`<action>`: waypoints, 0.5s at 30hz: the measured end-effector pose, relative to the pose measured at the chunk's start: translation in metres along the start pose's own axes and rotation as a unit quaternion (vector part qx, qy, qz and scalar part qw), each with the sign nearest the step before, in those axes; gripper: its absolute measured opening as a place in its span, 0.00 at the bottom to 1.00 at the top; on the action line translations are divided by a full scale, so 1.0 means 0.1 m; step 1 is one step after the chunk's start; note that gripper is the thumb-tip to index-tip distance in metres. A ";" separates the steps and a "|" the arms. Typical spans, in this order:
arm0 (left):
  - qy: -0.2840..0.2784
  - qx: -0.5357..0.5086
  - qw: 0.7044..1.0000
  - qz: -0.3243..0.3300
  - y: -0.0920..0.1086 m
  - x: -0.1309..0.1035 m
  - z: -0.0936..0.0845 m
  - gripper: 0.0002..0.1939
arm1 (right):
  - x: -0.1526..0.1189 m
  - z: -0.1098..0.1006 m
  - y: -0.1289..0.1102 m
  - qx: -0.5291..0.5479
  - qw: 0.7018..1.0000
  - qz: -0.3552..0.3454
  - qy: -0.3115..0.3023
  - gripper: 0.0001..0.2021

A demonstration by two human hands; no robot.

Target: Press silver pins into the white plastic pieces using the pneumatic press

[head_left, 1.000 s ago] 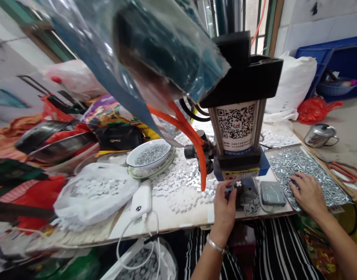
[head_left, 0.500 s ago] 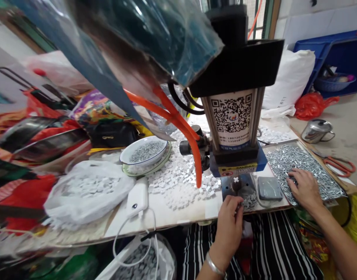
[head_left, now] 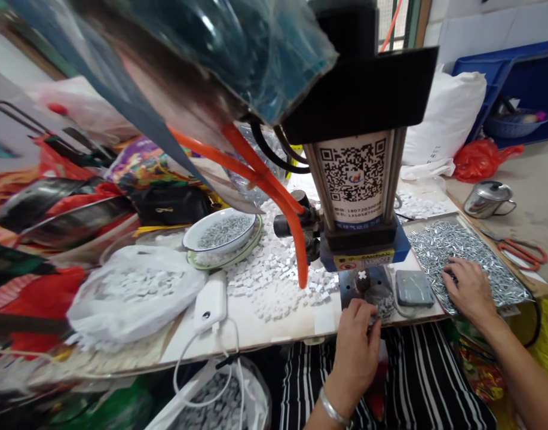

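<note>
The left grip point(head_left: 358, 335) hangs at the desk's front edge, right of the middle, its fingers bent in toward the thumb; whether they pinch anything I cannot tell. Its knuckles face the far edge, and a silver bangle point(head_left: 331, 409) circles the wrist. The right grip point(head_left: 470, 289) rests with curled fingers among silver metal pins point(head_left: 444, 248), touching them; I cannot tell if it has picked one up. The pins lie heaped in a shallow tray point(head_left: 435, 217) near the desk's right edge, their long axes running every way, while the tray's own long axis slants from far left to near right.

Just beyond the left fingertips sit small grey pieces point(head_left: 385, 306) and a base plate point(head_left: 346, 286). A dark round post on the plate carries a white cross shape point(head_left: 362, 275), arms set slightly askew. Above stands the pneumatic press point(head_left: 354, 191). A flat grey box point(head_left: 415, 289) lies between plate and tray.

Farther left, white blocks point(head_left: 274, 272) spread across the desk point(head_left: 274, 333). Scissors point(head_left: 522, 254) lie right of the tray, handles toward the near right, with a steel mug point(head_left: 486, 200) behind.
</note>
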State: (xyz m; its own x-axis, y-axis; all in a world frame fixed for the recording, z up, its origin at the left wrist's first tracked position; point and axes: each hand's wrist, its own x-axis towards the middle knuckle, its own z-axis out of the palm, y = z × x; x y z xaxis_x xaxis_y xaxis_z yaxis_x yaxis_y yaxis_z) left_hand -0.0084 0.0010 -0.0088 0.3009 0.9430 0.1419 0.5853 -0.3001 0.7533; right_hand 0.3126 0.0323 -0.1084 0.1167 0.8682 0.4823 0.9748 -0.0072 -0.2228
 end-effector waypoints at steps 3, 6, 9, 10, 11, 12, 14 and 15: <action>0.000 -0.008 1.000 -0.006 0.00 0.01 0.01 0.09 | 0.00 -0.01 -0.01 0.002 1.000 0.000 0.000 0.10; -0.003 -0.018 1.000 -0.011 0.01 0.02 0.02 0.10 | 0.02 -0.01 -0.03 0.000 1.000 0.004 0.001 0.10; -0.011 -0.010 1.000 -0.012 -0.01 0.02 0.02 0.09 | 0.02 0.01 -0.04 -0.005 1.000 0.003 0.003 0.11; -0.010 -0.005 1.000 -0.012 -0.01 0.01 0.02 0.09 | 0.00 0.02 -0.03 -0.005 1.000 0.001 0.006 0.11; -0.007 0.000 1.000 -0.013 -0.02 -0.01 0.03 0.09 | -0.02 0.03 -0.01 -0.003 1.000 -0.002 0.010 0.12; -0.004 0.006 1.000 -0.014 -0.02 -0.02 0.05 0.09 | -0.04 0.05 0.02 0.002 1.000 -0.007 0.014 0.12; -0.001 0.015 1.000 -0.017 -0.04 -0.06 0.10 0.10 | -0.10 0.11 0.12 0.016 0.999 -0.018 0.026 0.13; -0.004 0.019 1.000 -0.019 -0.06 -0.08 0.13 0.10 | -0.11 0.15 0.16 0.031 0.999 -0.026 0.030 0.14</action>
State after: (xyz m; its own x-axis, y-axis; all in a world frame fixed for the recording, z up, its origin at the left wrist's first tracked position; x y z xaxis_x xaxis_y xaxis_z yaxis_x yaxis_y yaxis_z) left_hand -0.0044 -0.0068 -0.0225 0.2837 0.9527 0.1090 0.6240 -0.2697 0.7334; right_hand 0.3240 0.0300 -0.1301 0.0792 0.8356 0.5436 0.9665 0.0693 -0.2473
